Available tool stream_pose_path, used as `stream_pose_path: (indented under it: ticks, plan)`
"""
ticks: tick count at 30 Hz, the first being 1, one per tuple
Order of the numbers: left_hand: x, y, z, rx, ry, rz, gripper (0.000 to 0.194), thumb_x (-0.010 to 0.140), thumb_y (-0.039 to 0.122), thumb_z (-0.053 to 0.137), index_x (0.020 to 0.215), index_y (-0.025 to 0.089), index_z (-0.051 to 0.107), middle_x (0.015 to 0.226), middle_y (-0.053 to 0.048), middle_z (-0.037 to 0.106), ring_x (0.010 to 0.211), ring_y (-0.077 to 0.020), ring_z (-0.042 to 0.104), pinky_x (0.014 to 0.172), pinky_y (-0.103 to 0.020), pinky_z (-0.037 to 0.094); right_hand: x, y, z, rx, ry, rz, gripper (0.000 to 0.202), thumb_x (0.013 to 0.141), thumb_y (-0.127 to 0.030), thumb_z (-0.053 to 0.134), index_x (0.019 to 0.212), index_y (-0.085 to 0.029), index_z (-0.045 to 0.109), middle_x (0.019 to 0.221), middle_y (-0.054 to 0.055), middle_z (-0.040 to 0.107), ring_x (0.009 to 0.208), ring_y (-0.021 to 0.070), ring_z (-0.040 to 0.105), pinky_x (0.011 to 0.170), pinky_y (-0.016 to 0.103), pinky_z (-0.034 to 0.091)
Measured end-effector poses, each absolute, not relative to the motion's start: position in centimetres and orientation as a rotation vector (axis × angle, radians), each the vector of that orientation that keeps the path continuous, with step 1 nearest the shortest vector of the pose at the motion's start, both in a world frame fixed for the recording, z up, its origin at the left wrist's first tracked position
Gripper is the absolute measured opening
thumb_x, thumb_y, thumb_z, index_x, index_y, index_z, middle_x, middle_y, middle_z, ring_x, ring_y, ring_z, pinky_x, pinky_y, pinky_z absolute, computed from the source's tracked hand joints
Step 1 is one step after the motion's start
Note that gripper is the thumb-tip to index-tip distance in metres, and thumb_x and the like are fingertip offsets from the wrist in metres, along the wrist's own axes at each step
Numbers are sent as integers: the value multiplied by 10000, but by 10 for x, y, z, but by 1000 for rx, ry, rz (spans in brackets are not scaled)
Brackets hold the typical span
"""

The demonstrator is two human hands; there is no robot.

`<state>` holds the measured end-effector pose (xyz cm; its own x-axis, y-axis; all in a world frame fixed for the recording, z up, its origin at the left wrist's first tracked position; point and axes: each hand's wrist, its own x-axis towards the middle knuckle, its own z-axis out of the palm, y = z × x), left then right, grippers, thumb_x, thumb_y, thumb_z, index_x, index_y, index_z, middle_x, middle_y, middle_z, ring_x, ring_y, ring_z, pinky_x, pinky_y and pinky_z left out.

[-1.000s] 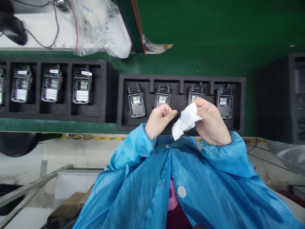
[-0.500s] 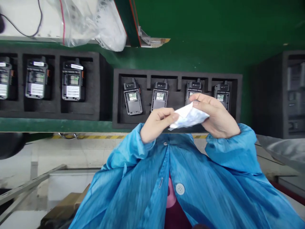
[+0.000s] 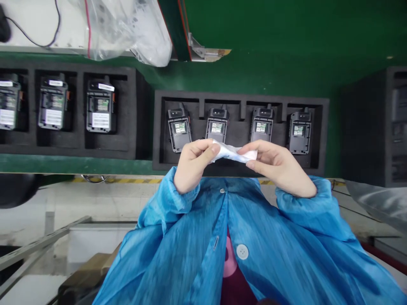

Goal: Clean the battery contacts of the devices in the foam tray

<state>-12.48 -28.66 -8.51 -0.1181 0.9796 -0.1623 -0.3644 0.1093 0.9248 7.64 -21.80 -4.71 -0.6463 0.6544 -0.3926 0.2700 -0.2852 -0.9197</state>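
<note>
A green worktop [image 3: 286, 46] ran across the view, with a black foam tray [image 3: 322, 140] lying on it just beyond the hands; its four pockets each held a small dark device [image 3: 179, 129], backs open and labels showing. A second tray [image 3: 133, 114] sat just to the left with three more devices in view, and a clear plastic bag [image 3: 127, 29] lay on a white surface behind it, near a thin black cable [image 3: 34, 42]. Part of another dark tray [image 3: 365, 127] showed at the right edge. Both hands were raised in front of a blue coat [image 3: 190, 245], sleeves reaching the wrists. The left hand [image 3: 190, 163] was curled, its fingertips pinching one end of a white wipe [image 3: 232, 153]; the right hand [image 3: 276, 165] pinched the other end between thumb and forefinger. The wipe was stretched between them into a crumpled, twisted strip, held in the air over the near edge of the tray, below the two middle devices.
</note>
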Motion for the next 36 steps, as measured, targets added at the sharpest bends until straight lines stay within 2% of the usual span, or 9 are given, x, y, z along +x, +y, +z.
stream_pose_path:
  ticks: [3,9,12,16,20,25,29,34,36]
  plan:
    - [-125,-288,-81,807,1135,1341,279,889,371,634,723,149,664,661,-1,505,601,-82,390,556,-229,286,75,-222,-49,-1148,-1816,1884,229,848,-272,663,1052,-192,598,885,-3,586,700,76,499,630,219,397]
    - [-128,-286,-78,931,1213,1281,296,895,369,625,695,153,658,605,14,478,566,-79,382,531,-235,283,74,-222,-52,-1001,-2146,1352,99,783,-234,730,784,-188,643,910,13,526,899,131,514,818,292,405]
    - [-130,-289,-74,1059,1625,1447,239,900,341,618,757,166,696,605,16,491,555,-81,382,524,-235,287,78,-221,-53,-949,-1956,1472,106,811,-226,700,816,-184,604,1031,32,542,997,152,526,858,309,417]
    - [-121,-295,-65,1465,1741,1348,162,844,317,693,863,159,722,646,18,511,602,-88,451,594,-233,376,79,-228,-57,-1053,-1686,1644,102,852,-226,666,875,-196,571,871,-4,619,765,94,574,689,234,441]
    - [-105,-294,-64,1651,1573,1154,388,761,418,771,1001,118,718,718,0,563,640,-95,490,626,-233,415,76,-235,-59,-1101,-1718,1678,78,862,-223,659,928,-209,619,763,-33,612,640,64,551,597,198,422]
    - [-101,-290,-76,1579,1365,1203,206,879,290,660,945,102,717,651,18,510,612,-75,471,600,-210,393,77,-228,-57,-1005,-1906,1501,66,832,-185,682,887,-223,683,1019,15,606,965,115,572,879,269,451]
    - [-102,-289,-88,1346,998,1119,195,916,256,595,814,122,693,634,17,525,602,-73,493,588,-205,409,76,-219,-55,-794,-1846,1791,26,849,-197,657,852,-200,631,1250,48,597,1280,213,473,1134,427,308]
    - [-102,-289,-95,1244,893,1001,306,952,344,528,811,125,689,747,-20,662,695,-109,615,656,-218,488,68,-214,-53,-683,-1718,2069,53,899,-186,582,938,-219,598,900,8,705,1159,205,592,1176,504,236]
    - [-108,-289,-92,1458,1028,959,325,972,334,492,818,137,699,729,-14,647,694,-108,612,681,-226,493,65,-212,-49,-719,-1648,2050,69,902,-195,580,956,-228,607,821,-10,679,969,176,652,1101,469,356]
